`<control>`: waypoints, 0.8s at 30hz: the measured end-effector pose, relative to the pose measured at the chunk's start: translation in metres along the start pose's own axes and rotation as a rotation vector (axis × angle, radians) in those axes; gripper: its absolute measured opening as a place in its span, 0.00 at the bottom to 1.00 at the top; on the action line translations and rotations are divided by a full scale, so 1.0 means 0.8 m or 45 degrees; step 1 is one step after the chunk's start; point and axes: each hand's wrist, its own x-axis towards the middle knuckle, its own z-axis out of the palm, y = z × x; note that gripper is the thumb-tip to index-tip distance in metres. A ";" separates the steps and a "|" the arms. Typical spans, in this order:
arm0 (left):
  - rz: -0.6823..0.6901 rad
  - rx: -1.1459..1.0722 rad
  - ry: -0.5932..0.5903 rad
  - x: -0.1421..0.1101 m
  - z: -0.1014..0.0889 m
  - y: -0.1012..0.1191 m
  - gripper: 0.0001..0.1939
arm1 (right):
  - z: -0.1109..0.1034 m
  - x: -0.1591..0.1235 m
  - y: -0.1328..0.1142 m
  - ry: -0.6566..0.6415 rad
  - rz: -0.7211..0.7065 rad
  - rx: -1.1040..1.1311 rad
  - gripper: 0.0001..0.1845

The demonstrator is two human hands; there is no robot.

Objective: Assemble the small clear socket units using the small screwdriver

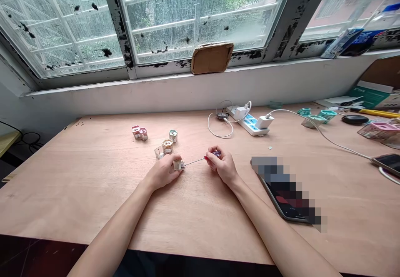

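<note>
My left hand rests on the wooden table, its fingers closed on a small pale block. My right hand is closed on the red-and-purple handle of a thin screwdriver. The metal tip of the screwdriver points left and touches the small block. Just beyond my left hand lie a tan hexagonal block and a clear piece. Farther back stand a green-topped block and two pink blocks.
A dark phone lies to the right of my right hand. A white power strip with chargers and cables sits at the back. Teal cups, a pink box and another phone crowd the right side.
</note>
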 end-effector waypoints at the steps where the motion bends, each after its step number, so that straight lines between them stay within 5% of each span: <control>1: 0.000 -0.014 0.004 0.000 0.001 -0.001 0.18 | 0.000 0.000 0.001 -0.004 -0.005 0.005 0.14; 9: 0.144 -0.117 0.062 0.006 0.001 0.002 0.17 | -0.002 0.001 0.003 -0.008 -0.010 -0.007 0.18; 24: 0.127 -0.093 0.025 0.004 -0.005 0.008 0.16 | -0.003 0.005 0.016 -0.051 -0.004 -0.030 0.20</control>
